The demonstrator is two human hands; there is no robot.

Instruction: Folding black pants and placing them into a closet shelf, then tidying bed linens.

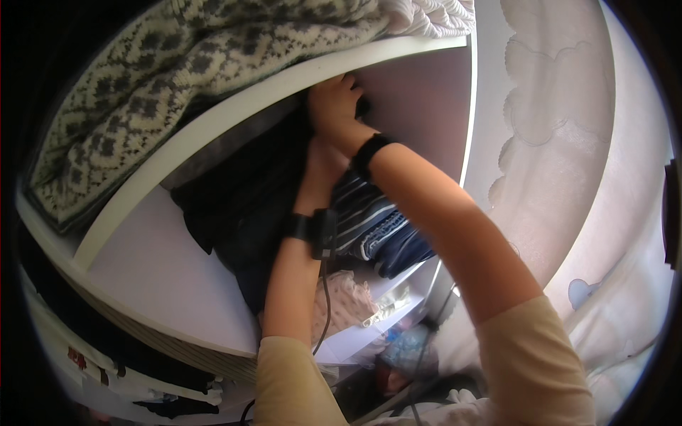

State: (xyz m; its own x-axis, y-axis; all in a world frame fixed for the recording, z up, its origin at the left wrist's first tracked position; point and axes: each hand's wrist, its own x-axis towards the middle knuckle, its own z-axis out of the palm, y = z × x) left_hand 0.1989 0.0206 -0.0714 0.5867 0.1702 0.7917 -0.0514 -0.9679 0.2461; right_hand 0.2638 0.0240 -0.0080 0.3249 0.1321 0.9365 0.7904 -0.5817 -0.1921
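Observation:
Both my arms reach into a white shelf compartment. My right hand (335,106) is at the back, under the upper shelf, beside dark cloth; its fingertips are partly in shadow. My left hand (326,157) lies just below it, partly covered by the right hand and wrist, at the edge of a black garment (234,191). Whether either hand grips the cloth is not visible. Folded dark blue garments, one a striped garment (354,213), are stacked beside my left wrist. A black strap is on each wrist; the left one carries a small box with a cable.
A patterned knitted blanket (160,101) and a white ribbed cloth (431,18) rest on the upper shelf board (266,88). A pink garment (346,298) lies near my left forearm. Pale scalloped fabric (554,133) is at the right. Folded clothes (160,367) sit lower left.

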